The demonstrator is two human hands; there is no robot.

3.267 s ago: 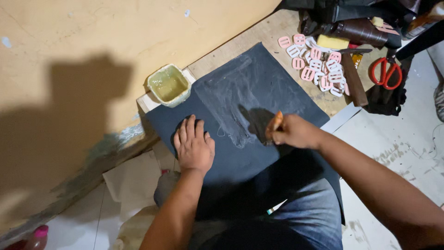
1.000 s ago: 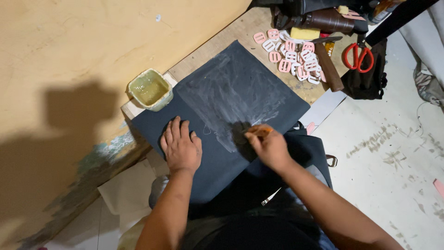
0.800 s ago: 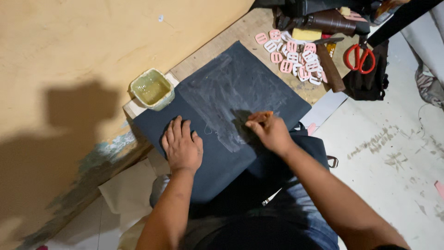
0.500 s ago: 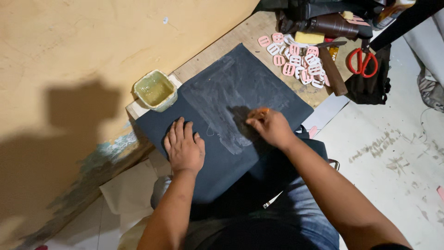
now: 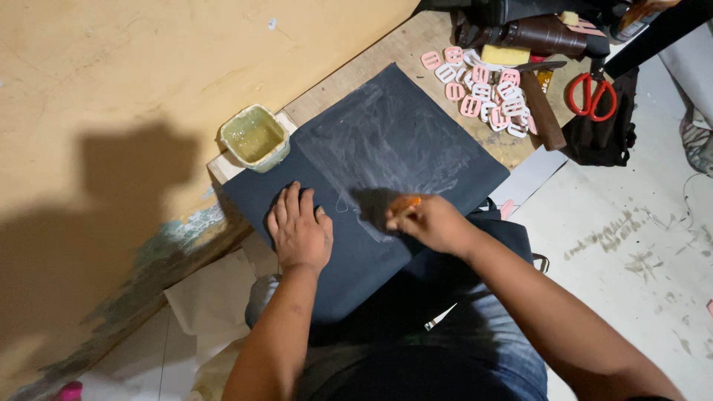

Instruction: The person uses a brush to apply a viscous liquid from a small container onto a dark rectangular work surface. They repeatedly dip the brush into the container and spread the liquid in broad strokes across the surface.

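Left hand (image 5: 299,232): flat, fingers spread, palm pressing dark sheet (image 5: 416,141) onto wooden board (image 5: 405,46); grips nothing.
Right hand (image 5: 429,221): fingers pinched round small orange applicator (image 5: 405,202), tip on sheet mid-near area.
Sheet: dark, rectangular, centre of scene, pale smeared coating across far half.
Step, judged: spreading coating over sheet surface; uncoated near-left area seems to call for steady pressure and even strokes.
Pot of yellowish paste (image 5: 255,137): far left, at sheet edge.
Pink buckles (image 5: 484,83): heap, far right.
Red scissors (image 5: 591,90): far right, beyond buckles.
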